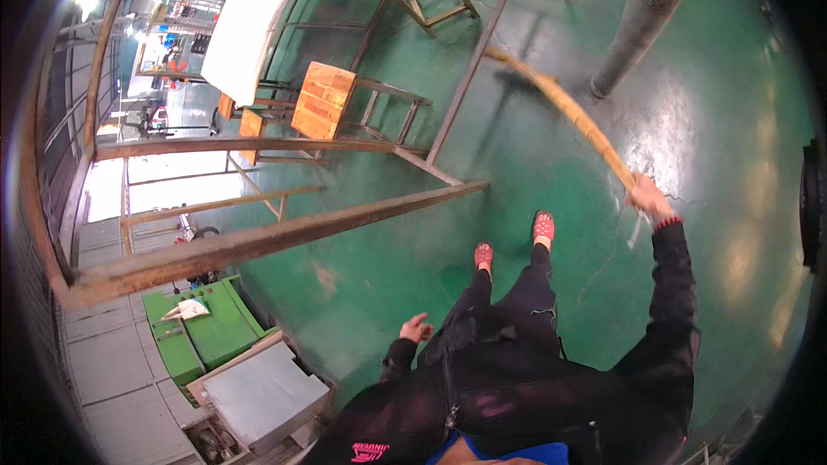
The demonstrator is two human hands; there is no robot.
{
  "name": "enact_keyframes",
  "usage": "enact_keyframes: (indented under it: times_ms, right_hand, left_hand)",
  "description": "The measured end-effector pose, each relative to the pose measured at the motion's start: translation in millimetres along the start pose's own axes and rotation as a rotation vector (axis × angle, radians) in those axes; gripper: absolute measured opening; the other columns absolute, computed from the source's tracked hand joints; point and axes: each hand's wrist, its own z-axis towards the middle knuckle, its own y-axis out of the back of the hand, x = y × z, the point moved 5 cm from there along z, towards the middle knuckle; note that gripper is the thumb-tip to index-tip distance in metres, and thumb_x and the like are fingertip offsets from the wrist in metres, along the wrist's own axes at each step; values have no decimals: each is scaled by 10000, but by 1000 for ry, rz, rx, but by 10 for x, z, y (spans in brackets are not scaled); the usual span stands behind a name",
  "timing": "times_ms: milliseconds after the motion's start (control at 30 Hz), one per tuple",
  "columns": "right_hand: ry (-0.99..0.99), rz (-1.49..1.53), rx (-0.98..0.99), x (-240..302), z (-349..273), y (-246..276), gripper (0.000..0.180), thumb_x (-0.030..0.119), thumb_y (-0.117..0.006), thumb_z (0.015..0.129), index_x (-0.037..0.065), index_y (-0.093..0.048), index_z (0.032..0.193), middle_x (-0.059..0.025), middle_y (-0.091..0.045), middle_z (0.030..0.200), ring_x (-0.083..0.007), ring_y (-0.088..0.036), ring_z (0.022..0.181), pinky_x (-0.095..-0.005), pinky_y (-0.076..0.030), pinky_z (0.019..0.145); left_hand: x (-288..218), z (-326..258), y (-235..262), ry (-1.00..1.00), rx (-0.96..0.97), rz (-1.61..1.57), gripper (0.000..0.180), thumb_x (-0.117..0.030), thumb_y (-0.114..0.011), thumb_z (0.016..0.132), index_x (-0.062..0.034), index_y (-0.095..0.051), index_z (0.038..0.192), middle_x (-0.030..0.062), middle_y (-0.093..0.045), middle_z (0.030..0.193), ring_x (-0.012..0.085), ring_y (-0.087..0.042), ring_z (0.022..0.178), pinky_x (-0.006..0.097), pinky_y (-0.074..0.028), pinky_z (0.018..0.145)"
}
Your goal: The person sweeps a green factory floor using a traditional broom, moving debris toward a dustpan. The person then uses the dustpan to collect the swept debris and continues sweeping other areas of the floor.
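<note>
My right hand [650, 200] is closed round the near end of a long yellow pole [573, 110]. The pole looks bowed in this view and has darker marks along it; its exact kind I cannot make out. Its far end comes close to a metal bar of the frame, and whether they touch I cannot tell. A thin whitish strip hangs just below my right hand. My left hand [416, 328] is low beside my left leg, fingers apart, with nothing in it.
A brown metal frame [284, 237] spans the left. Wooden-topped stools [324, 102] and a white-topped table [254, 21] stand beyond it. A thick grey post [642, 17] rises at far right. Green machinery [207, 327] and a grey metal box [267, 392] are at lower left.
</note>
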Motion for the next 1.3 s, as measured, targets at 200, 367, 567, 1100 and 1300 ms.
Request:
enact_keyframes:
  times_ms: [200,367,567,1100,1300]
  right_hand:
    - [-281,198,-191,205,1619,-344,293,149,-469,707,-48,-453,923,-200,-579,780,-318,-589,724,-374,-467,609]
    - [-341,107,-322,421,1897,-1093,381,171,-543,706,-29,-411,1002,-253,-549,977,-357,-540,938,-385,-440,808]
    - [-191,-115,-2,354,1100,-2267,455,148,-574,683,-16,-350,1043,-240,-558,909,-359,-559,858,-405,-459,751]
    - [-77,531,384,-58,-92,-641,339,11,-573,607,16,-420,909,-19,-423,580,-116,-420,412,-255,-333,355]
    - [-16,296,-209,23,774,83,293,20,-538,619,-18,-411,880,-76,-455,589,-173,-453,436,-312,-354,379]
  left_hand:
    - [1466,-254,226,-224,-166,409,438,-136,-531,715,-99,-497,1151,63,-620,847,96,-575,715,230,-457,628]
    - [2776,-197,169,-73,-219,413,267,-258,-506,800,-101,-601,994,51,-616,901,164,-574,845,283,-433,750]
    - [1658,-337,67,34,-148,-45,328,-116,-495,767,-79,-535,1090,62,-611,920,153,-581,803,257,-460,687]
    - [482,-150,-117,-146,-79,303,372,-106,-483,773,-129,-517,1143,42,-640,825,114,-593,726,236,-457,573]
    - [426,-247,-149,270,3,59,429,-58,-482,766,-116,-467,1191,89,-613,934,150,-582,757,276,-475,674]
